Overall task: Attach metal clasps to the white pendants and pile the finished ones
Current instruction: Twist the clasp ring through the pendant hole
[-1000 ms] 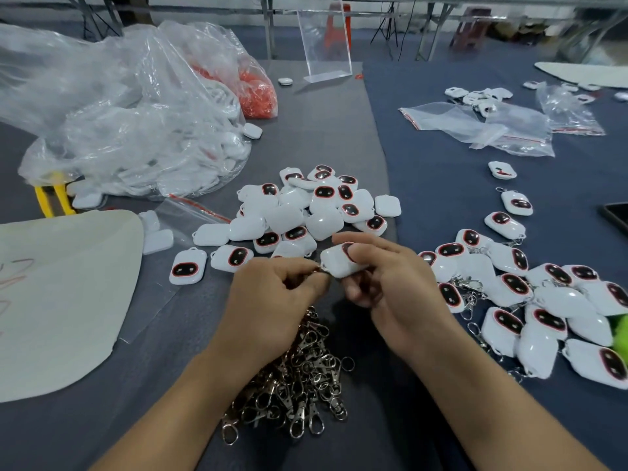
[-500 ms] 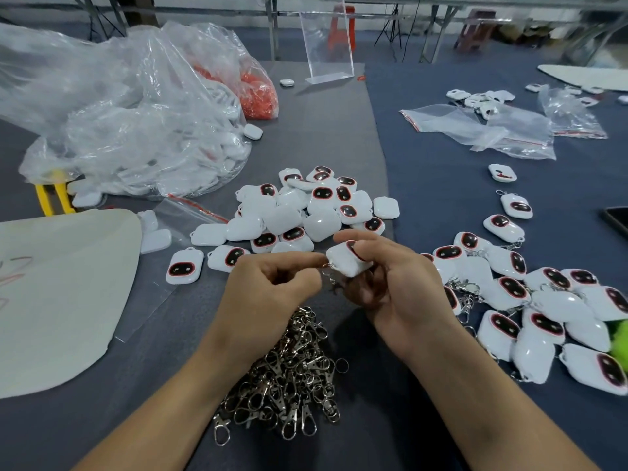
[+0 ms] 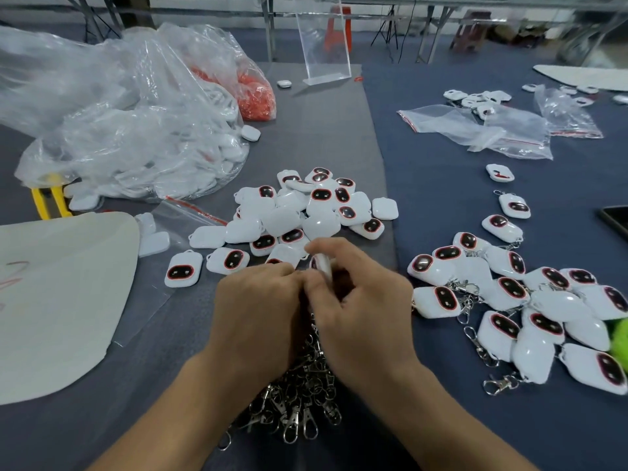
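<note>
1. Above the clasp heap (image 3: 299, 402), the right hand (image 3: 360, 300) pinches one white pendant (image 3: 322, 266); the left hand (image 3: 258, 307) curls against it, its hold not discernible
2. Beyond, unclasped pendants (image 3: 306, 212) lie on the grey mat (image 3: 323, 130); clasped pendants (image 3: 526, 300) lie on the blue cloth (image 3: 441, 205), right
3. Metal table legs (image 3: 270, 28) stand at the rear

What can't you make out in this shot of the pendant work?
1. Head view: whether a clasp is on the held pendant; the left hand and right hand cover the join.
2. Head view: what the left hand pinches; its own fingers hide it.
3. Head view: the green object, blurred and cut off by the right edge.
4. Head view: the dark flat object, cut off by the right edge.
</note>
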A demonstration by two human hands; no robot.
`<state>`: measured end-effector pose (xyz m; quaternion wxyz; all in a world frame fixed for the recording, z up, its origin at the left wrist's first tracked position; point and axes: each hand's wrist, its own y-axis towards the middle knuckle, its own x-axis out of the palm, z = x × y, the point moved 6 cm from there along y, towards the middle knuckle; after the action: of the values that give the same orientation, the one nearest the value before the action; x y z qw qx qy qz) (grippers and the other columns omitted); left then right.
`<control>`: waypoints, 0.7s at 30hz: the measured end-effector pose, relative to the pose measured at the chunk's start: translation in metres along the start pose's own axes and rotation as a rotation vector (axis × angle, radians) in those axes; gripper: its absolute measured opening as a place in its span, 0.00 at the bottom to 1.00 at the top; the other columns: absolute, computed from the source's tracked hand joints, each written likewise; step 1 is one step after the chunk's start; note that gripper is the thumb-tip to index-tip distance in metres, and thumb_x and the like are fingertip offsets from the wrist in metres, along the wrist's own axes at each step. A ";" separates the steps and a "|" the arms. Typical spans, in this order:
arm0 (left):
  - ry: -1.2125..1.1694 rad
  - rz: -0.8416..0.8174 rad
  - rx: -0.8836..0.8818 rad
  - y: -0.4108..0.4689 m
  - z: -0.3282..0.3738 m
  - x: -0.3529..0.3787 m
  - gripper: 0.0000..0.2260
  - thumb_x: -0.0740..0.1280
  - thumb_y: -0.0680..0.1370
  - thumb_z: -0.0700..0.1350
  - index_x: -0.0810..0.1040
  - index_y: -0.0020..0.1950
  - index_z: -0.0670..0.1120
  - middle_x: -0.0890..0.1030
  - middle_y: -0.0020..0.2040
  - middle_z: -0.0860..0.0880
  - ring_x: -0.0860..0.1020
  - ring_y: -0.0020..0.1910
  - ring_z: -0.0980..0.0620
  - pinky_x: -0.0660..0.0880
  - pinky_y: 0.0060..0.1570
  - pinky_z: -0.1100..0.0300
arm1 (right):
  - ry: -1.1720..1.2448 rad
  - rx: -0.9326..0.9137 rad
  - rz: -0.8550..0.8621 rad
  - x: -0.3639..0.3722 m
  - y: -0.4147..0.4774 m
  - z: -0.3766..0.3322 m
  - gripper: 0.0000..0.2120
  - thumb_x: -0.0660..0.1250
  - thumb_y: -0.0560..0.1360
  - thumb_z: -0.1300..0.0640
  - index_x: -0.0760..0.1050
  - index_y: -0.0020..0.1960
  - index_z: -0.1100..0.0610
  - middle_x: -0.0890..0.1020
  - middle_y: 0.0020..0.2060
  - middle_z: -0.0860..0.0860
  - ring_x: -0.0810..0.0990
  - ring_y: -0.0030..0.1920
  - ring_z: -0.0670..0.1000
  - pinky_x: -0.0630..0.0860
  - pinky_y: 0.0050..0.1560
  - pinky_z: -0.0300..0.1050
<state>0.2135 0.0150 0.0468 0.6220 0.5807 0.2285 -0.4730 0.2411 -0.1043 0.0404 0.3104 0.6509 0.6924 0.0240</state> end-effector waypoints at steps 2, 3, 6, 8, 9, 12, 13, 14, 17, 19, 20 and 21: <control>-0.045 0.005 -0.079 -0.001 -0.005 0.000 0.04 0.73 0.71 0.47 0.84 0.38 0.49 0.79 0.31 0.52 0.76 0.29 0.49 0.74 0.29 0.53 | 0.116 0.141 -0.014 -0.001 0.007 0.013 0.08 0.69 0.75 0.56 0.83 0.52 0.46 0.78 0.29 0.42 0.75 0.27 0.42 0.71 0.32 0.33; -0.114 0.006 -0.142 -0.001 -0.007 -0.001 0.05 0.72 0.72 0.50 0.85 0.40 0.51 0.80 0.32 0.54 0.77 0.31 0.52 0.75 0.31 0.55 | 0.184 0.240 -0.024 -0.003 0.013 0.022 0.08 0.69 0.75 0.57 0.84 0.50 0.47 0.80 0.29 0.44 0.74 0.27 0.43 0.72 0.32 0.39; -0.420 -0.022 -0.319 0.000 -0.011 0.006 0.07 0.71 0.70 0.57 0.85 0.46 0.60 0.75 0.27 0.58 0.73 0.29 0.58 0.69 0.31 0.63 | 0.395 0.493 -0.012 -0.017 0.027 0.043 0.09 0.69 0.76 0.64 0.85 0.45 0.52 0.83 0.32 0.49 0.73 0.24 0.45 0.69 0.27 0.39; -0.450 -0.062 -0.322 0.000 -0.008 0.010 0.07 0.71 0.70 0.59 0.85 0.45 0.61 0.75 0.29 0.63 0.73 0.29 0.61 0.66 0.32 0.67 | 0.381 0.523 0.021 -0.034 0.035 0.050 0.10 0.69 0.75 0.66 0.85 0.42 0.53 0.82 0.30 0.48 0.73 0.23 0.43 0.68 0.24 0.36; -0.404 -0.068 -0.296 0.000 -0.007 0.009 0.07 0.71 0.70 0.59 0.86 0.44 0.60 0.75 0.30 0.67 0.74 0.31 0.64 0.66 0.33 0.69 | 0.298 0.492 0.032 -0.045 0.040 0.052 0.10 0.69 0.73 0.64 0.84 0.39 0.53 0.81 0.28 0.46 0.74 0.25 0.43 0.70 0.26 0.37; -0.309 -0.043 -0.312 -0.001 -0.011 0.005 0.03 0.73 0.72 0.57 0.86 0.42 0.60 0.75 0.29 0.67 0.74 0.32 0.65 0.69 0.35 0.66 | -0.059 0.385 -0.035 -0.070 0.054 0.055 0.09 0.69 0.70 0.60 0.84 0.37 0.47 0.77 0.23 0.44 0.71 0.26 0.43 0.70 0.33 0.40; -0.282 -0.034 -0.327 -0.001 -0.014 0.003 0.02 0.75 0.72 0.56 0.85 0.41 0.60 0.74 0.28 0.65 0.73 0.31 0.64 0.71 0.35 0.63 | -0.179 0.374 -0.064 -0.074 0.056 0.057 0.10 0.70 0.70 0.59 0.84 0.36 0.46 0.77 0.22 0.44 0.72 0.26 0.44 0.70 0.33 0.41; -0.251 -0.029 -0.339 -0.001 -0.017 0.002 0.02 0.76 0.72 0.55 0.85 0.40 0.60 0.73 0.27 0.63 0.73 0.31 0.63 0.72 0.36 0.61 | -0.299 0.365 -0.075 -0.077 0.057 0.059 0.10 0.69 0.71 0.59 0.84 0.35 0.46 0.78 0.23 0.44 0.75 0.29 0.45 0.72 0.35 0.42; -0.151 -0.054 -0.337 0.000 -0.022 0.000 0.05 0.75 0.71 0.59 0.85 0.39 0.60 0.72 0.26 0.62 0.73 0.30 0.62 0.72 0.36 0.61 | -0.651 0.230 -0.057 -0.078 0.054 0.049 0.10 0.68 0.70 0.62 0.84 0.35 0.50 0.85 0.38 0.47 0.80 0.45 0.58 0.78 0.50 0.53; -0.112 -0.112 -0.323 -0.001 -0.024 0.000 0.09 0.71 0.67 0.65 0.84 0.38 0.62 0.72 0.25 0.62 0.72 0.29 0.63 0.70 0.35 0.63 | -0.742 0.062 0.020 -0.073 0.050 0.036 0.15 0.69 0.66 0.70 0.87 0.46 0.55 0.86 0.51 0.53 0.78 0.54 0.63 0.72 0.58 0.55; -0.117 -0.148 -0.319 -0.001 -0.025 0.001 0.11 0.69 0.65 0.67 0.84 0.38 0.63 0.74 0.26 0.61 0.73 0.30 0.64 0.70 0.35 0.63 | -0.726 -0.002 0.055 -0.068 0.047 0.030 0.20 0.69 0.64 0.73 0.86 0.50 0.57 0.85 0.55 0.55 0.77 0.57 0.64 0.69 0.60 0.54; -0.141 -0.196 -0.317 -0.001 -0.026 0.002 0.13 0.68 0.63 0.69 0.84 0.39 0.64 0.77 0.30 0.62 0.75 0.32 0.63 0.71 0.36 0.63 | -0.699 -0.051 0.063 -0.059 0.045 0.024 0.24 0.68 0.63 0.75 0.86 0.54 0.58 0.84 0.58 0.55 0.77 0.59 0.64 0.67 0.62 0.53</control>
<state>0.2206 0.0386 0.0388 0.6709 0.4160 0.3113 -0.5291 0.2891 -0.1607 0.0643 0.5438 0.6328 0.5232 -0.1736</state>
